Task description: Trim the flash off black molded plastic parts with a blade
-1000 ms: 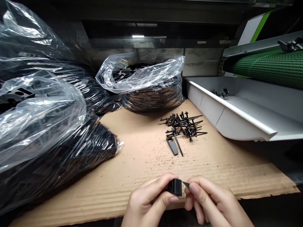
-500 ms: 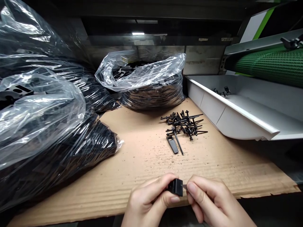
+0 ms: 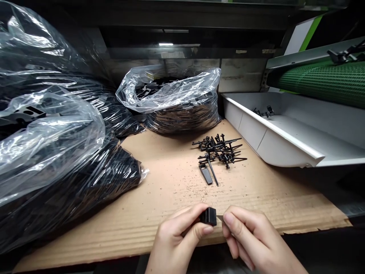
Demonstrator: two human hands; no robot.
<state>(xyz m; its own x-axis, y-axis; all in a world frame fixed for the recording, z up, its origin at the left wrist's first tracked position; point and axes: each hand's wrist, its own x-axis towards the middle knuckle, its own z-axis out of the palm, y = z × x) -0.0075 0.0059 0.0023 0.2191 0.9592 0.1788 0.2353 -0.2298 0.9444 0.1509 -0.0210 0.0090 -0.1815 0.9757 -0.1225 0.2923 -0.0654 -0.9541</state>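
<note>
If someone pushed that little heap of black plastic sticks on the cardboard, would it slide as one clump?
Probably mostly: the black plastic sticks lie crossed and look tangled. They seem thin and light, so loose ones may scatter. The cardboard looks ridged and gritty, likely adding drag.

Surface: you face a brown corrugated cardboard sheet [image 3: 171,213] over the bench, its near right corner torn | Back: a dark metal wall panel [image 3: 242,74] and shadowed shelf, lit by one small white strip light [image 3: 165,44] | Right edge: a white sheet-metal chute [image 3: 288,139] below a green ribbed conveyor belt [image 3: 322,82]
</note>
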